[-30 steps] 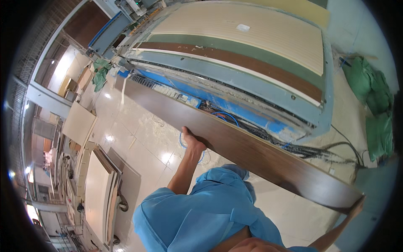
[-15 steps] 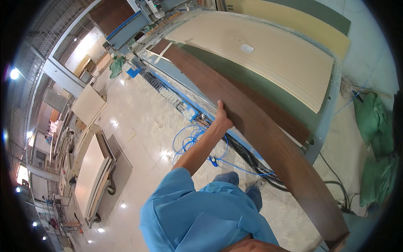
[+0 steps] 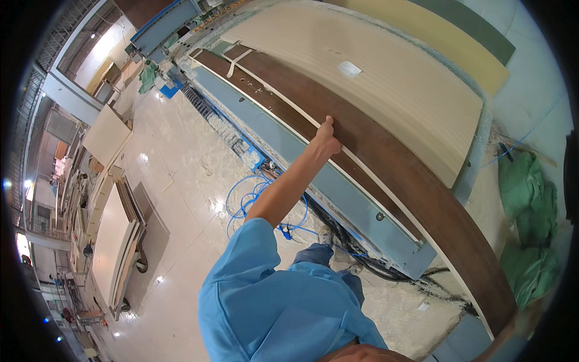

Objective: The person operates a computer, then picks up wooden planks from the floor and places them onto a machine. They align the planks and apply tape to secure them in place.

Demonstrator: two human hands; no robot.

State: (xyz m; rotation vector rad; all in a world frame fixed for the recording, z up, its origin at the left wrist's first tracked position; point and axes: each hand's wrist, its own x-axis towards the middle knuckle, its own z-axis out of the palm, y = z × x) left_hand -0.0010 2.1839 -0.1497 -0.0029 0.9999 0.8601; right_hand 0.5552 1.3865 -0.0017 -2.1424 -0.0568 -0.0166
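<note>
Though unable to make out any writing on it, noted a white label on the ribbed cream panel. Found the left grip clamped on the long edge of a brown board, with the thumb over its upper face. Cannot tell the closure of the right grip, blurred beside the board's lower end. Located the board extending both ways from the left grip, partly over the machine's grey-blue surface.
</note>
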